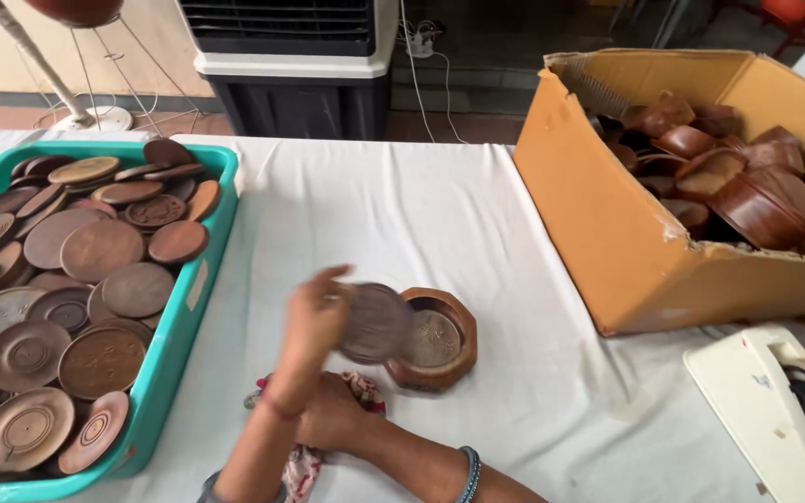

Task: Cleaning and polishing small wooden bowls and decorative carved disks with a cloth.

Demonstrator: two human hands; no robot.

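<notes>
Forearms apparently crossed, fingers [333, 279] curled.

A round brown wooden lid [375, 323], blurred, tilts on edge just beside an open octagonal wooden box [432, 339] standing on the white-covered bench [440, 224].

Single head-worn camera, looking forward and down over the white-covered tabletop [477, 224], close above the person's hands, teal tray [199, 279] at left edge, cardboard box [598, 224] at right, floor beyond
</notes>
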